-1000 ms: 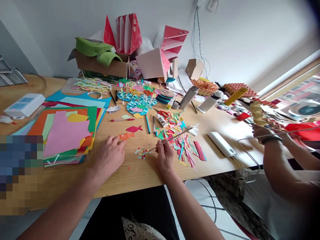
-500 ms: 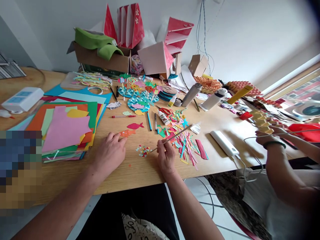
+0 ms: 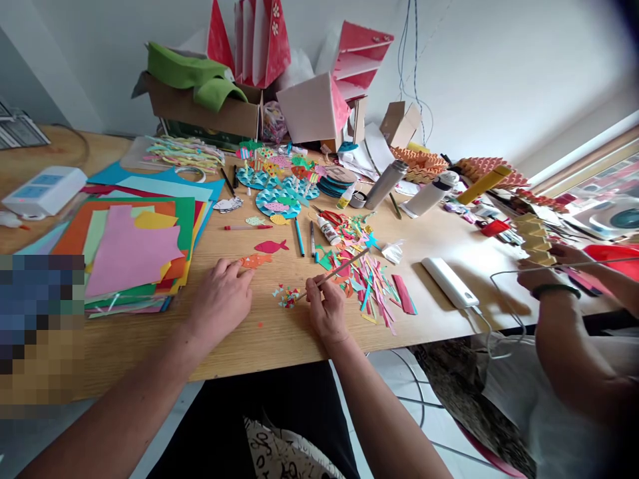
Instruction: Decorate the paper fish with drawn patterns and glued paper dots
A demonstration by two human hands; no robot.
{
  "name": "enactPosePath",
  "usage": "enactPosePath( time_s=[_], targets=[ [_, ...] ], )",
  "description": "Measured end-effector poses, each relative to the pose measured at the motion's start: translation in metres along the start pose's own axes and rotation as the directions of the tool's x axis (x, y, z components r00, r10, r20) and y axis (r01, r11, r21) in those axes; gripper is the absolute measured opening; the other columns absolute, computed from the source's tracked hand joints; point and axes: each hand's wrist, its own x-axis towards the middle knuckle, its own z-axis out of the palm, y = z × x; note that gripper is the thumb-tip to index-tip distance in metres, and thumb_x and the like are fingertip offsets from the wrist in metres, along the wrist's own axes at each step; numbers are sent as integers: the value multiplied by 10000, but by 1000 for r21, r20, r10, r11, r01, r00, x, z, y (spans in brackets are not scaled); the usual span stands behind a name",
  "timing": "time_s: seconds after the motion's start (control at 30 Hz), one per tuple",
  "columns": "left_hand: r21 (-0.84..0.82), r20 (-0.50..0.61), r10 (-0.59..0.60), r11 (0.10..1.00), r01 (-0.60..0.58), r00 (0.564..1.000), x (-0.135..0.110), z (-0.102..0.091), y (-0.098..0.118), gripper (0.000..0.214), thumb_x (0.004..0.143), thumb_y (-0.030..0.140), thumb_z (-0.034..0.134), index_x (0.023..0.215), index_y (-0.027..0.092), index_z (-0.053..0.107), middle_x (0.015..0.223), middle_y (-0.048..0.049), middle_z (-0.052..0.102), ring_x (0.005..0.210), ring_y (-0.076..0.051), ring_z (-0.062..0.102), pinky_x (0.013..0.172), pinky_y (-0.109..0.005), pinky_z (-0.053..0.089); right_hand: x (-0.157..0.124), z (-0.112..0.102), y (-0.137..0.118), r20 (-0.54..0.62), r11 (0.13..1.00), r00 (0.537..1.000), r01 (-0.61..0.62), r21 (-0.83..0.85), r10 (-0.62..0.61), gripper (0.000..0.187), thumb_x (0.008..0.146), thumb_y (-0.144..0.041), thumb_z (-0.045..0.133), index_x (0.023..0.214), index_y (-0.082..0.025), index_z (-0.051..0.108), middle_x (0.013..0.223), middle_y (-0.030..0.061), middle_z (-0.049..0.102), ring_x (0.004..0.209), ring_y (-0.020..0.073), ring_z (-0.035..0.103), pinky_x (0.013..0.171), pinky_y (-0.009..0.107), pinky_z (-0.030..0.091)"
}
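Observation:
My right hand [image 3: 327, 309] pinches a thin wooden stick [image 3: 339, 271], which slants up and away across the table. Its lower tip sits at a small heap of tiny multicoloured paper bits [image 3: 287, 297]. My left hand [image 3: 222, 299] rests flat on the wooden table [image 3: 259, 329] with its fingers apart, holding nothing. Just beyond its fingertips lies an orange paper fish [image 3: 255, 261], and a red paper fish [image 3: 271, 247] lies a little farther off. Long coloured paper scraps [image 3: 367, 286] are strewn to the right of my right hand.
A stack of coloured paper [image 3: 132, 249] lies left of my left hand. Blue wave-patterned paper discs [image 3: 278, 203], pens and a glue bottle [image 3: 328, 231] lie ahead. At right, a co-worker's hands [image 3: 542, 269] work near folded yellow paper [image 3: 534, 239], beyond a white power bank [image 3: 449, 283].
The whole view has tilted, shifting the table upward in the picture. My hands stay nearly in place, with the stick still held. The co-worker's hands have moved around the folded yellow paper.

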Motion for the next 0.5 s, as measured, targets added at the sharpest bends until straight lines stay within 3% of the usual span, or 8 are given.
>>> enactPosePath(
  time_s=[0.13,0.5],
  targets=[
    [-12,-1,5,1000,-5,1000,0,-1,0,374,880,130,445,1161,108,691,1181,-173,686,1116,-320,548,945,-448,466,0,0,0,17,1000,1000,-15,12,15,365,969,-355,432,626,-231,425,570,-27,493,520,122,475,556,269,375],
    [-24,-17,7,1000,-7,1000,0,2,-1,373,866,128,462,1156,109,696,1193,-182,682,1121,-326,552,954,-461,464,-5,1,11,-95,998,994,-53,23,55,362,969,-396,459,648,-229,443,554,-36,479,499,123,467,534,270,367]
  ],
)
